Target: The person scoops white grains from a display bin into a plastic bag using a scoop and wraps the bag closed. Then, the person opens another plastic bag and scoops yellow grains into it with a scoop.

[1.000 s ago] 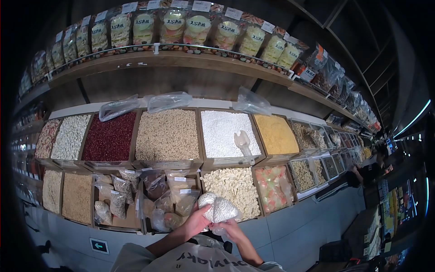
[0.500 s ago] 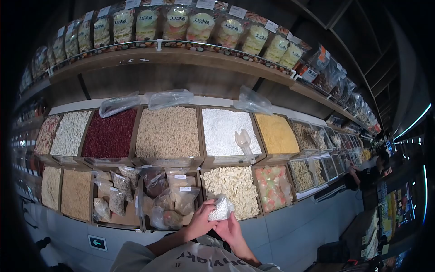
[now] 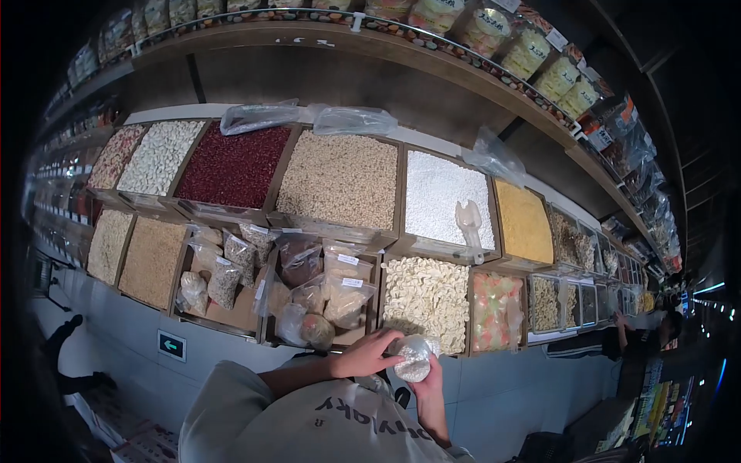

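Observation:
Both hands hold a small clear plastic bag of white pearl-like grains (image 3: pixel 412 366) low in the head view, in front of my chest. My left hand (image 3: pixel 366 356) closes on its upper left side with thumb and fingers. Around its right side curls my right hand (image 3: pixel 429 380), partly hidden by the bag. Just beyond the bag is a bin of pale cream dried slices (image 3: pixel 426 297). Behind that stands a bin of white grains (image 3: pixel 441 189), with a clear scoop (image 3: pixel 469 225) resting in it.
Bins of dark red beans (image 3: pixel 235 166), beige beans (image 3: pixel 340 177) and yellow grain (image 3: pixel 523 224) line the back row. Bagged goods (image 3: pixel 343 297) fill a front bin. A wooden shelf (image 3: pixel 293 35) with packaged goods runs above. Another person (image 3: pixel 629 336) stands far right.
My view has tilted and turned, so the bins sit higher and further right in it. The bag has turned in my hands and its rounded, full end shows more. Both hands still hold it.

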Available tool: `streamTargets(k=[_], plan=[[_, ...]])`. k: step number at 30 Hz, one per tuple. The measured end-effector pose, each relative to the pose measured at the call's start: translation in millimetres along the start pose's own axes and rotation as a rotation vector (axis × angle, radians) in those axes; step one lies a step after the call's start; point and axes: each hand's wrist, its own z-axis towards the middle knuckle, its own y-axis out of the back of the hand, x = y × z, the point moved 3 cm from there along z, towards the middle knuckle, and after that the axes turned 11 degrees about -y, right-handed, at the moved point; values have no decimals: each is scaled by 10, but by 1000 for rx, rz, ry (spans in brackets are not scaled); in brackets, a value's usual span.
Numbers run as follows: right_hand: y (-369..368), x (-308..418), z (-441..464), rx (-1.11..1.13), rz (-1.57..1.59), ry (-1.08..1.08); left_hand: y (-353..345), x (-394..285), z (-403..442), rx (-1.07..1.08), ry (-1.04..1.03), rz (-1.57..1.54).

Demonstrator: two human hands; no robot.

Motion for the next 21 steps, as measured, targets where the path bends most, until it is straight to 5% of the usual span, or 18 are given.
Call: streamTargets(k=[5, 9, 13, 18, 20, 21], plan=[[-348, -15, -121, -49, -267, 125, -315, 660, -209, -5, 316, -489], [-728, -112, -105, -13, -539, 133, -231, 527, -290, -124, 141, -861], [-1078, -252, -133, 35, -1004, 262, -112, 656, -493, -328, 326, -1302], [-1133, -363, -78, 217, -1173, 162, 185, 995, -917, -376, 438, -1042], [-1128, -382, -28, 126, -1284, 167, 214, 1343, -1215, -553, 580, -1056], [-1113, -387, 9, 110, -1355, 209, 484, 1064, -1199, -779, 493, -979]])
